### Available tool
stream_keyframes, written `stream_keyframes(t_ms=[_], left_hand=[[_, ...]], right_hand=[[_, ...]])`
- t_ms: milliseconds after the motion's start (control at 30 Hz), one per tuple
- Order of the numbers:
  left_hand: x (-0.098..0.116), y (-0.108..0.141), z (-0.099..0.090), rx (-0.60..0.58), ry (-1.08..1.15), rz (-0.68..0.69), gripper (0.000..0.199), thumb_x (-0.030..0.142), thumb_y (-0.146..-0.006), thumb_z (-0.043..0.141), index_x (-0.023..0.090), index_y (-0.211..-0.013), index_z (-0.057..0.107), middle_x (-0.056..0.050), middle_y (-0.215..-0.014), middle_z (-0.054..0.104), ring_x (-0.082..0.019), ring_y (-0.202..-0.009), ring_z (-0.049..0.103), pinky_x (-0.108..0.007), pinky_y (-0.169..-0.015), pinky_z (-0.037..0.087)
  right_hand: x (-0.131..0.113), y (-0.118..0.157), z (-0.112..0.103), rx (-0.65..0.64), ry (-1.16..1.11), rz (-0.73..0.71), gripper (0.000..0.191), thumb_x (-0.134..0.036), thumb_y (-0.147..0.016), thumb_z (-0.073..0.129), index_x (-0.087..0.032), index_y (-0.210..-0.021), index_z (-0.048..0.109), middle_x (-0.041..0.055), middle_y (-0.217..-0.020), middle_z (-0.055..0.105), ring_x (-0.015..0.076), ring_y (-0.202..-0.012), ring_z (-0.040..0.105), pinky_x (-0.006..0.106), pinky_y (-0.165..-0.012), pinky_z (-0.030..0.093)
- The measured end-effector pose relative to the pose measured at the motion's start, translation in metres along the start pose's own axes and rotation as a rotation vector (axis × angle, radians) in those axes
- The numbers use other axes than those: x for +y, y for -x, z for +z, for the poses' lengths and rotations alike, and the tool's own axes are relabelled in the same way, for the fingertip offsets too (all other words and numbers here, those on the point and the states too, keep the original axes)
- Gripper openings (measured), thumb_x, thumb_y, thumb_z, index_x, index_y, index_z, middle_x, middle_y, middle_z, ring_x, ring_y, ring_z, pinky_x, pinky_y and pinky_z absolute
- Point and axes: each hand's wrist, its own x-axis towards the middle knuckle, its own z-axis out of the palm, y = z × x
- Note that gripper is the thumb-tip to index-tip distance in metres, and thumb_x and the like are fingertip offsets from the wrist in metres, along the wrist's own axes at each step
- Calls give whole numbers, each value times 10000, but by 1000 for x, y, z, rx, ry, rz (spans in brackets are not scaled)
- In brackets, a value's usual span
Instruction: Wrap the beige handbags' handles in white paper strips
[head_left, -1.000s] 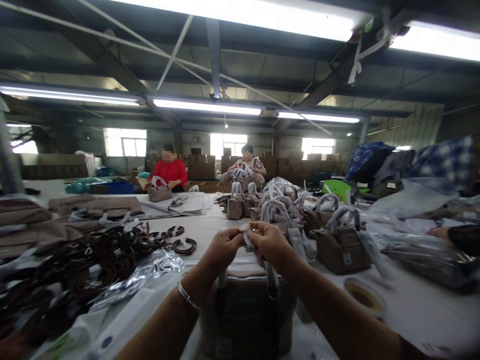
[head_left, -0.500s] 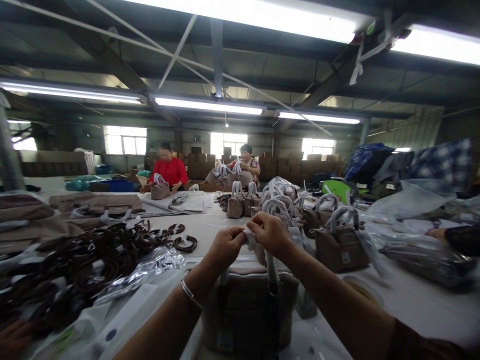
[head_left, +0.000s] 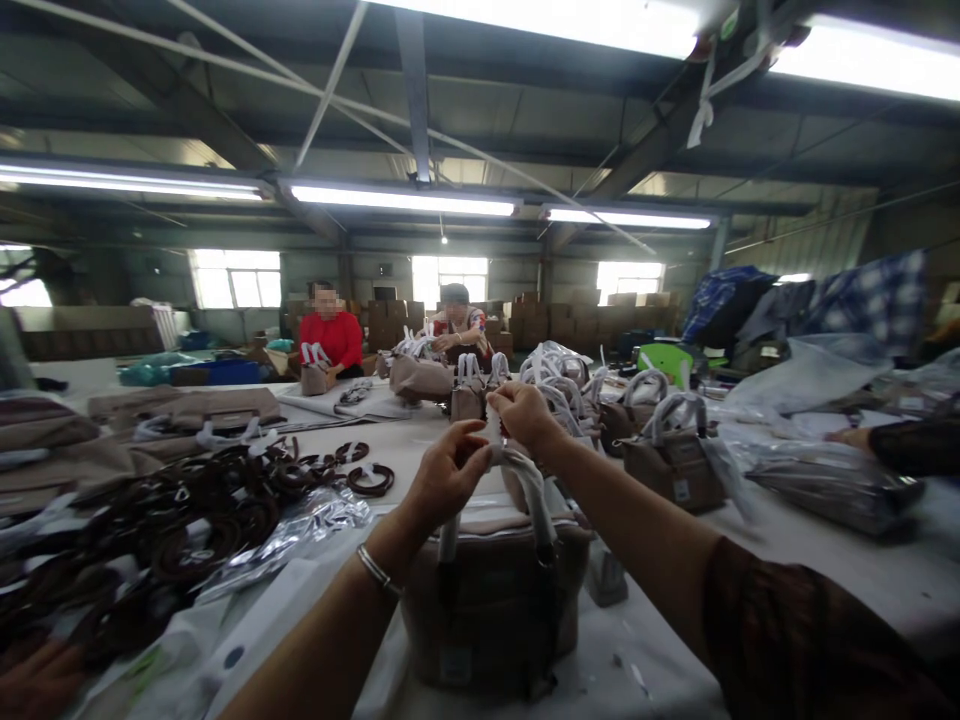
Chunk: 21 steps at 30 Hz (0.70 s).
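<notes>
A taupe handbag (head_left: 491,610) stands upright on the table before me, its handles wrapped in white material. Above it, my right hand (head_left: 521,412) pinches the upper end of a small white strip (head_left: 493,428). My left hand (head_left: 450,465), with a silver bracelet on the wrist, is at the strip's lower end beside the wrapped handle (head_left: 529,485); its thumb and fingers are curled close around that spot. Exactly what the left fingertips grip is too small to make out.
Coiled brown straps (head_left: 202,530) heap at the left, below stacked taupe bags (head_left: 187,408). More wrapped bags (head_left: 675,455) stand right of centre. A person in red (head_left: 330,335) and another person (head_left: 457,325) are across the table. Other people's hands show at both edges.
My right hand has risen slightly, drawing the white strip upright, while my left fingers have loosened a little. Across the table, one person has leaned forward over the bags. The view has shifted slightly.
</notes>
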Motion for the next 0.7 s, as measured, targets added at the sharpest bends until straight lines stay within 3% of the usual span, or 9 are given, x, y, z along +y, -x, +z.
stream_keyframes(t_ms=[100, 167, 233, 333, 467, 600, 700], left_hand=[[1, -2, 1, -67, -90, 74, 293, 372, -880, 594, 154, -1044, 702, -83, -914, 699, -175, -797, 628, -275, -740, 482], [3, -4, 3, -64, -167, 100, 293, 380, -892, 571, 146, -812, 727, -73, -794, 682, -166, -729, 607, -266, -696, 470], [5, -7, 5, -41, -218, 125, 300, 374, -878, 587, 146, -734, 718, -63, -735, 663, -157, -680, 589, -258, -654, 459], [4, -9, 6, -57, -233, 137, 255, 362, -849, 627, 139, -775, 725, -55, -729, 662, -148, -663, 593, -246, -630, 459], [-2, -8, 6, -102, -165, 52, 348, 378, -840, 651, 123, -1074, 684, -51, -783, 690, -146, -651, 636, -246, -621, 497], [-4, -12, 13, -102, -288, 87, 285, 382, -859, 627, 117, -916, 713, -56, -733, 683, -151, -657, 630, -250, -631, 499], [-5, -16, 15, -93, -335, 146, 257, 368, -859, 631, 128, -891, 717, -69, -824, 706, -168, -767, 646, -271, -738, 515]], right_hand=[[3, 0, 1, 6, 13, -40, 175, -288, -813, 597, -187, -675, 635, -33, -509, 573, 124, -448, 523, 228, -458, 387], [8, -2, 1, 42, 35, -57, 165, -287, -804, 611, -187, -676, 644, -14, -577, 611, 142, -548, 562, 241, -542, 419], [14, -3, 3, 80, 56, -53, 170, -283, -805, 615, -181, -673, 649, 3, -622, 627, 156, -628, 577, 255, -611, 430], [25, -1, 4, 82, 59, -24, 181, -287, -819, 612, -172, -685, 650, -1, -608, 616, 150, -623, 569, 249, -602, 422], [33, 4, 1, 36, -37, -5, 197, -317, -870, 573, -174, -754, 643, -40, -538, 568, 119, -502, 542, 222, -509, 402], [39, 2, 2, 82, -79, -23, 187, -290, -864, 599, -168, -725, 621, -57, -496, 525, 104, -452, 522, 215, -488, 387], [47, -1, 1, 58, -108, 51, 175, -253, -861, 597, -158, -715, 619, -51, -494, 533, 107, -453, 524, 218, -493, 397]])
